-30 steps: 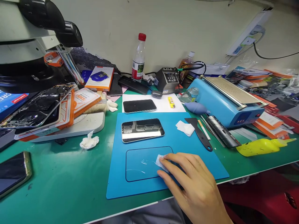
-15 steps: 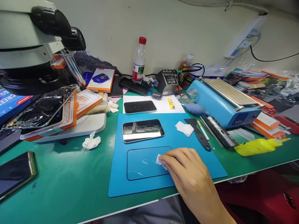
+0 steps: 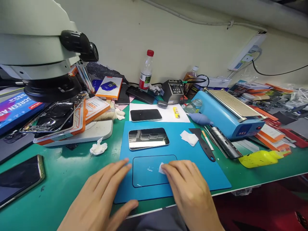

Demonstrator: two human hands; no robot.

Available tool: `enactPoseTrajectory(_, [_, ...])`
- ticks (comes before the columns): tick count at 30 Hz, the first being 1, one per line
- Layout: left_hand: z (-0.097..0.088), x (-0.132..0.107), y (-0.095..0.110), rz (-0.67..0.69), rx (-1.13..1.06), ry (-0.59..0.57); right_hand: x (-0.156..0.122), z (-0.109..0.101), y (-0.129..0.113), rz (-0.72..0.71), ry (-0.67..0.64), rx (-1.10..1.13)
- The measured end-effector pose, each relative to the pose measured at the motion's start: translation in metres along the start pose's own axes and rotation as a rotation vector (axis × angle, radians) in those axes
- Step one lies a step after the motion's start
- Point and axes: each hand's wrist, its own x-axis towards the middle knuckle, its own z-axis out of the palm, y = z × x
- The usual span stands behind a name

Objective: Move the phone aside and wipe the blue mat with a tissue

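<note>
My right hand (image 3: 186, 183) presses a small white wipe (image 3: 161, 168) onto a thin clear glass sheet (image 3: 149, 171) lying on the blue mat (image 3: 204, 173). Its fingers are closed down on the wipe. My left hand (image 3: 101, 195) lies flat and open on the mat's left edge, beside the glass sheet, fingers spread and holding nothing. Behind the sheet a phone (image 3: 148, 138) with a mirror-like face rests on the same mat. A black phone (image 3: 145, 115) lies on white paper further back.
A microscope (image 3: 45, 54) overhangs the left, above stacked phone parts and orange packs (image 3: 60, 118). A blue heating machine (image 3: 228, 112), black scraper (image 3: 203, 144), yellow bottle (image 3: 262, 158), folded wipe (image 3: 189, 138), crumpled tissue (image 3: 98, 148), water bottle (image 3: 146, 72) and a phone (image 3: 19, 179) surround the mat.
My left hand has come into view and settled flat on the mat's left edge. My right hand stays on the wipe. The camera has tilted up slightly.
</note>
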Motion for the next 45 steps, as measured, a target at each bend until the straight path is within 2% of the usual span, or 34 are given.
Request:
enactPoseTrajectory(1, [0.0, 0.011, -0.003, -0.015, 0.034, 0.015, -0.001, 0.0, -0.003, -0.018, -0.001, 0.017])
enactPoseTrajectory(4, [0.003, 0.029, -0.008, -0.069, 0.028, -0.044, -0.006, -0.006, 0.002, -0.069, -0.013, 0.024])
enactPoseTrajectory(8, [0.007, 0.028, -0.014, -0.192, -0.059, -0.125, -0.008, -0.014, 0.022, -0.007, -0.002, -0.088])
enactPoseTrajectory(10, [0.008, 0.026, -0.017, -0.214, -0.096, -0.145, -0.004, -0.01, 0.022, 0.027, -0.003, -0.105])
enactPoseTrajectory(13, [0.009, 0.028, -0.018, -0.203, -0.115, -0.14, 0.001, -0.002, 0.007, 0.015, -0.012, -0.014])
enactPoseTrajectory(16, [0.008, 0.033, -0.016, -0.171, -0.115, -0.119, 0.002, -0.001, -0.006, -0.068, -0.071, 0.073])
enactPoseTrajectory(18, [0.007, 0.035, -0.014, -0.171, -0.121, -0.112, 0.001, -0.005, 0.0, -0.083, -0.074, 0.016])
enactPoseTrajectory(21, [0.006, 0.037, -0.012, -0.186, -0.132, -0.114, 0.004, -0.009, 0.021, -0.002, -0.037, -0.099])
enactPoseTrajectory(25, [0.007, 0.034, -0.012, -0.201, -0.122, -0.104, 0.01, -0.008, 0.04, 0.03, -0.048, -0.116])
enactPoseTrajectory(28, [0.008, 0.032, -0.012, -0.173, -0.122, -0.106, 0.005, -0.015, 0.037, 0.006, -0.069, -0.09])
enactPoseTrajectory(33, [0.006, 0.034, -0.006, -0.255, -0.154, -0.126, -0.012, -0.03, 0.03, -0.11, -0.128, -0.008])
enactPoseTrajectory(40, [0.007, 0.034, -0.011, -0.17, -0.094, -0.141, 0.006, -0.017, 0.046, 0.01, -0.083, 0.005])
enactPoseTrajectory(43, [0.009, 0.033, -0.014, -0.12, -0.081, -0.113, -0.002, -0.025, 0.046, -0.018, -0.104, 0.041])
enactPoseTrajectory(45, [0.009, 0.033, -0.013, -0.169, -0.094, -0.118, -0.011, -0.033, 0.042, -0.064, -0.129, 0.054])
